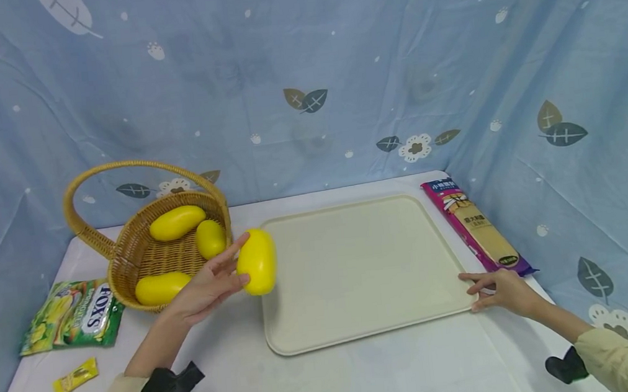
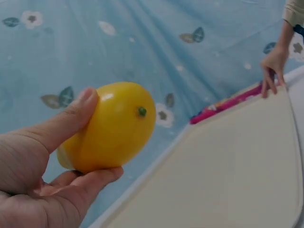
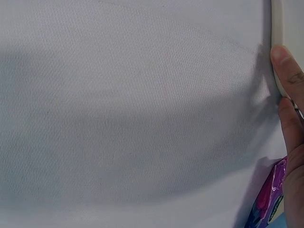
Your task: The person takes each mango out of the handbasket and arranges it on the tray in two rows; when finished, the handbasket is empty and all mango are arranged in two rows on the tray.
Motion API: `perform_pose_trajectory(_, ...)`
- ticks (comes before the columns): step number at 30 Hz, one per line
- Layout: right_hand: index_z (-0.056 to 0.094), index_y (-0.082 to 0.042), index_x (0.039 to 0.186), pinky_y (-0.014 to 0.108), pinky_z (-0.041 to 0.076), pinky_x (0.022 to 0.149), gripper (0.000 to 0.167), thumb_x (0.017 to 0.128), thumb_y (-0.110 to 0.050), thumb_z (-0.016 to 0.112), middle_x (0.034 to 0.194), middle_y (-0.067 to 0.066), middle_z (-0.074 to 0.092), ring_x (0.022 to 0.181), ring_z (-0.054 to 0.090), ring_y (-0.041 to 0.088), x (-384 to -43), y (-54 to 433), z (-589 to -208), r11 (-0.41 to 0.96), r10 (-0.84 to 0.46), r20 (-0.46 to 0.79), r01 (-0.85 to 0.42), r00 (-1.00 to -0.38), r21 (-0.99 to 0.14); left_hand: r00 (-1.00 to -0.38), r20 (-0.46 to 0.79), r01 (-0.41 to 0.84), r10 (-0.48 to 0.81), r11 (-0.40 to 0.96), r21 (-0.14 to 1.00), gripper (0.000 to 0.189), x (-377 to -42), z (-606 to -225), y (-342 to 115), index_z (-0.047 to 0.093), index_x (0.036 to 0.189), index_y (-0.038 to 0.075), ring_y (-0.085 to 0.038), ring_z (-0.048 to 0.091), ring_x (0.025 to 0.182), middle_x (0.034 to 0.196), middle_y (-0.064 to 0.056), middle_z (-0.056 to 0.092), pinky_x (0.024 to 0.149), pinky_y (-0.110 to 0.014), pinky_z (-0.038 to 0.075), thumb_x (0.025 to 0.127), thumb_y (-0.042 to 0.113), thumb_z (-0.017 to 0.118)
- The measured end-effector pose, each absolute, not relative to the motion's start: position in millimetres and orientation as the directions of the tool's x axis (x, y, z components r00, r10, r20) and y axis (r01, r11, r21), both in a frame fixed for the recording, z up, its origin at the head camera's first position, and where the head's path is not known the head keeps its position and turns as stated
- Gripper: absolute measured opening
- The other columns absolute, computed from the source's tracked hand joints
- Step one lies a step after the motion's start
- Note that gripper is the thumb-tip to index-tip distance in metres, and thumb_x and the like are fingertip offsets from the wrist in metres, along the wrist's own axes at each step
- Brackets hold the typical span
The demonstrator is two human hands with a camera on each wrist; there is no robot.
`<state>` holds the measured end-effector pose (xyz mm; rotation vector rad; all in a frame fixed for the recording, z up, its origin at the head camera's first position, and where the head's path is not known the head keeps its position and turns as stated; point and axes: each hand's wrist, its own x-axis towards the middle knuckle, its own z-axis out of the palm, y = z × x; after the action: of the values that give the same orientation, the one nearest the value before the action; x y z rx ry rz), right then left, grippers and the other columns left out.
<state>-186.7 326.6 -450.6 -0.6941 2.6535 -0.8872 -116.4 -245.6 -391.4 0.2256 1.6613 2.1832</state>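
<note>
A yellow mango (image 1: 257, 262) is held up in my left hand (image 1: 212, 289), above the left edge of the beige tray (image 1: 362, 266). In the left wrist view, thumb and fingers pinch the mango (image 2: 114, 126) from opposite sides, and its small green stem end shows. My right hand (image 1: 499, 292) touches the tray's near right corner, its fingers spread and fairly straight. The right wrist view shows fingers of that hand (image 3: 292, 90) against the tray's rim (image 3: 277, 23). Left of the tray stands a wicker basket (image 1: 129, 262) with three more yellow mangoes (image 1: 177, 223) in it.
A green FOX'S candy bag (image 1: 74, 315) lies left of the basket, with a small yellow wrapped candy (image 1: 76, 378) in front. A purple noodle packet (image 1: 476, 226) lies along the tray's right side. The basket's tall handle (image 1: 137, 165) arches over its opening. Blue curtain (image 1: 302, 66) surrounds the white table.
</note>
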Motion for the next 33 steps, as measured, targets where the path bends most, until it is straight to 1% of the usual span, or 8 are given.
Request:
perform_pose_trajectory(2, 0.077, -0.002, 0.092, 0.015, 0.053, 0.071, 0.028, 0.068, -0.015, 0.085, 0.122, 0.024, 0.060, 0.108, 0.056, 0.043, -186, 327, -451, 0.695, -0.515, -0.089, -0.355, -0.853, -0.625, -0.915, -0.114, -0.208, 0.386, -0.210, 0.955, 0.077, -120, -395, -237, 0.020, 0.154, 0.024, -0.013, 0.056, 0.117, 0.157, -0.015, 0.014, 0.097, -0.030, 0.047, 0.093, -0.002, 0.058)
perform_pose_trajectory(3, 0.077, -0.002, 0.092, 0.015, 0.053, 0.070, 0.028, 0.068, -0.015, 0.085, 0.122, 0.024, 0.060, 0.108, 0.056, 0.043, -186, 327, -451, 0.694, -0.514, -0.089, -0.353, -0.853, -0.628, -0.915, -0.117, -0.209, 0.385, -0.205, 0.956, 0.077, -122, -397, -233, 0.021, 0.154, 0.024, -0.015, 0.057, 0.116, 0.156, -0.016, 0.015, 0.097, -0.030, 0.047, 0.092, -0.003, 0.059)
perform_pose_trajectory(8, 0.076, -0.001, 0.092, 0.016, 0.053, 0.063, 0.028, 0.068, -0.013, 0.084, 0.123, 0.025, 0.059, 0.108, 0.056, 0.043, -185, 327, -451, 0.693, -0.504, -0.099, -0.333, -0.858, -0.639, -0.904, -0.122, -0.203, 0.409, -0.163, 0.965, 0.077, -133, -405, -218, 0.024, 0.154, 0.024, -0.018, 0.056, 0.116, 0.155, -0.014, 0.021, 0.098, -0.031, 0.047, 0.092, -0.004, 0.059)
perform_pose_trajectory(11, 0.076, -0.001, 0.093, 0.016, 0.053, 0.064, 0.028, 0.069, -0.014, 0.084, 0.123, 0.025, 0.059, 0.108, 0.056, 0.043, -185, 327, -450, 0.692, -0.503, -0.109, -0.324, -0.858, -0.645, -0.900, -0.109, -0.189, 0.423, -0.154, 0.970, 0.076, -139, -411, -211, 0.025, 0.153, 0.022, -0.020, 0.054, 0.118, 0.155, -0.013, 0.023, 0.098, -0.031, 0.046, 0.091, -0.003, 0.060)
perform_pose_trajectory(14, 0.076, -0.001, 0.093, 0.016, 0.053, 0.067, 0.028, 0.070, -0.015, 0.084, 0.124, 0.025, 0.058, 0.108, 0.057, 0.043, -185, 327, -451, 0.692, -0.503, -0.113, -0.321, -0.857, -0.646, -0.902, -0.096, -0.178, 0.420, -0.161, 0.971, 0.074, -145, -419, -204, 0.025, 0.153, 0.020, -0.020, 0.052, 0.121, 0.157, -0.009, 0.020, 0.099, -0.032, 0.046, 0.092, -0.002, 0.060)
perform_pose_trajectory(19, 0.076, -0.002, 0.093, 0.016, 0.054, 0.069, 0.028, 0.070, -0.016, 0.083, 0.124, 0.025, 0.058, 0.106, 0.058, 0.041, -185, 329, -453, 0.689, -0.509, -0.101, -0.334, -0.855, -0.644, -0.922, -0.123, -0.186, 0.367, -0.140, 0.973, 0.073, -156, -431, -193, 0.030, 0.152, 0.022, -0.024, 0.048, 0.125, 0.157, -0.007, 0.021, 0.097, -0.030, 0.047, 0.090, 0.001, 0.064)
perform_pose_trajectory(27, 0.077, -0.002, 0.092, 0.015, 0.054, 0.071, 0.026, 0.071, -0.017, 0.083, 0.123, 0.024, 0.059, 0.105, 0.058, 0.040, -185, 329, -453, 0.684, -0.522, -0.075, -0.365, -0.850, -0.632, -0.941, -0.142, -0.179, 0.307, -0.096, 0.979, 0.073, -177, -452, -180, 0.033, 0.151, 0.024, -0.031, 0.043, 0.130, 0.156, -0.014, 0.024, 0.097, -0.031, 0.048, 0.089, 0.002, 0.065)
perform_pose_trajectory(33, 0.076, -0.001, 0.092, 0.015, 0.054, 0.072, 0.026, 0.071, -0.015, 0.082, 0.123, 0.025, 0.058, 0.107, 0.057, 0.042, -185, 328, -453, 0.683, -0.516, -0.088, -0.348, -0.852, -0.642, -0.946, -0.145, -0.186, 0.291, -0.120, 0.975, 0.073, -195, -461, -172, 0.035, 0.150, 0.024, -0.027, 0.050, 0.122, 0.152, -0.018, 0.030, 0.090, -0.027, 0.051, 0.089, -0.002, 0.065)
